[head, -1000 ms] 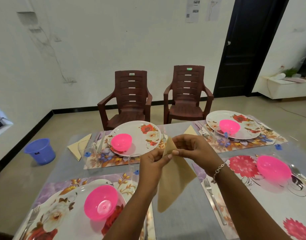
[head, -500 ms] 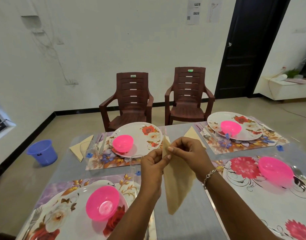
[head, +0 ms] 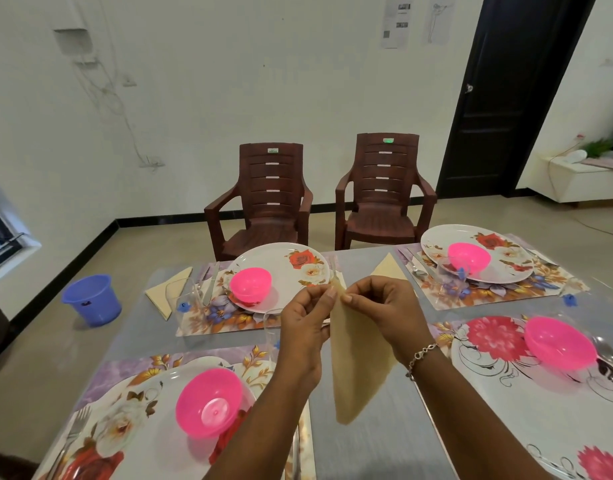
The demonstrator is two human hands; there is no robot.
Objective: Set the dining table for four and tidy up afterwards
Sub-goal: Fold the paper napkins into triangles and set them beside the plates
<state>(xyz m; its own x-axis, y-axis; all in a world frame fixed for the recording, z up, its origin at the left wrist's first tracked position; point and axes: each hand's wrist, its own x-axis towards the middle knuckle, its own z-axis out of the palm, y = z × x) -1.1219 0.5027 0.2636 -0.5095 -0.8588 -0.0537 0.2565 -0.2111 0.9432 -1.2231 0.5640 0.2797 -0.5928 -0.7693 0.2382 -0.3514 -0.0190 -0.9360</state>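
Above the grey middle strip of the table (head: 378, 455), both hands meet on the top corner of a cream napkin (head: 358, 368). The left hand (head: 303, 323) pinches that corner between thumb and curled fingers (head: 327, 296); the right hand (head: 388, 313) pinches it from the other side, fingertips (head: 346, 297) nearly touching the left's. The remaining fingers of each hand are bent inward. The napkin hangs free from the pinch as a long fold, its lower tip pointing to 6 o'clock and clear of the tabletop.

Open room is narrow (only the bare strip under the napkin). At 7 o'clock sits a floral plate (head: 152, 438) with a pink bowl (head: 208, 403); at 4 o'clock a second plate (head: 499, 379) carries another pink bowl (head: 559, 342). At 11 o'clock a third plate (head: 291, 268) lies just beyond the left knuckles, and a clear glass (head: 270, 327) stands just beside the left hand at 9 o'clock. At 12 o'clock a folded napkin (head: 388, 266) lies flat near the far edge.

Both forearms rise from the bottom edge and converge, wrists bent slightly, backs of the hands toward the camera. A bracelet (head: 421, 355) circles the right wrist.
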